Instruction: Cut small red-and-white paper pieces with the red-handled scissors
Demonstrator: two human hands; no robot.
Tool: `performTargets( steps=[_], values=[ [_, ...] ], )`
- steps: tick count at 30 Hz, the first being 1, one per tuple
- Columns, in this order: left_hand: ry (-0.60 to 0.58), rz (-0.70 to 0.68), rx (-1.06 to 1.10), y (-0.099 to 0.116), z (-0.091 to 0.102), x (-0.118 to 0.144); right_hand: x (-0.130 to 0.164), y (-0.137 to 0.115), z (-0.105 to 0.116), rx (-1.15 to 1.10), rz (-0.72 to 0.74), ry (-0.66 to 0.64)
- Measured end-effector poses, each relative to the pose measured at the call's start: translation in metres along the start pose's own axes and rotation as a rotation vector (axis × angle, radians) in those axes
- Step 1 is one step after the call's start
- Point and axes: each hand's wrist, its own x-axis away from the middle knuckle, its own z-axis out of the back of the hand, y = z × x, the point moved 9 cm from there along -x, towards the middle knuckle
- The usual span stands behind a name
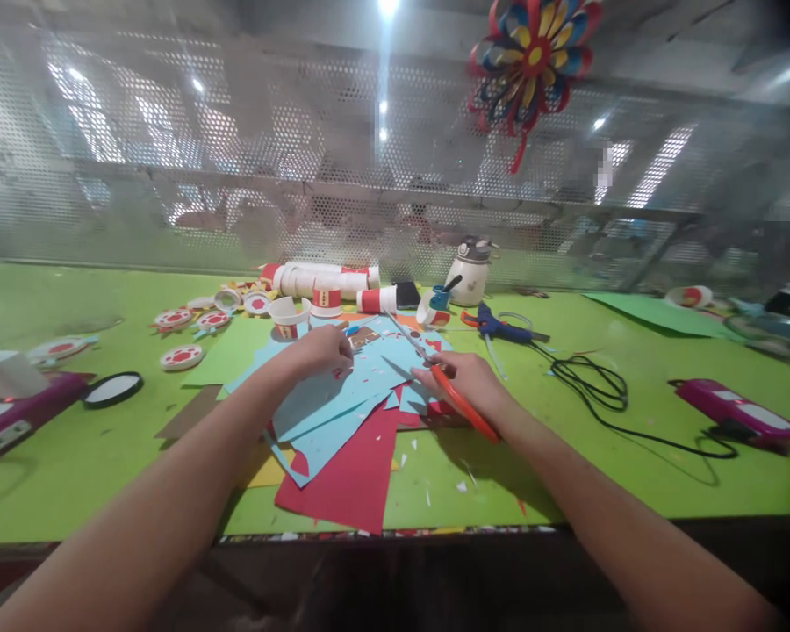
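My right hand (470, 379) is wrapped round a pair of scissors (464, 402) with orange handles. Their blades are spread apart and point away over the light blue paper (333, 408). My left hand (326, 351) is closed above the same paper, its fingers curled inward. What it holds, if anything, is hidden; a small blue thing shows beside its fingertips. Under the blue sheets lies red paper (348, 478), reaching toward the table's front edge. Small paper scraps are scattered around. Just beyond my left hand stand a white paper cup (288, 318) and a red-and-white cup (326, 300).
A blue glue gun (500, 325) lies at right, its black cord (585, 386) looping toward a purple power strip (737, 412). A pale bottle (469, 272) stands at the back. Paper-cup crafts (183, 356) and a black-rimmed disc (113, 390) lie left. A mesh screen (342, 175) rises behind.
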Motion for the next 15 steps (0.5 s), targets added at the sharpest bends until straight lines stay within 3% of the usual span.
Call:
performTargets(
  steps=[8, 15],
  values=[
    [0.083, 0.016, 0.003, -0.003, 0.008, -0.001, 0.002, -0.002, 0.014, -0.168, -0.059, 0.059],
    [0.134, 0.034, 0.059, -0.005, 0.015, 0.001, 0.001, 0.012, 0.023, -0.402, -0.077, 0.153]
  ],
)
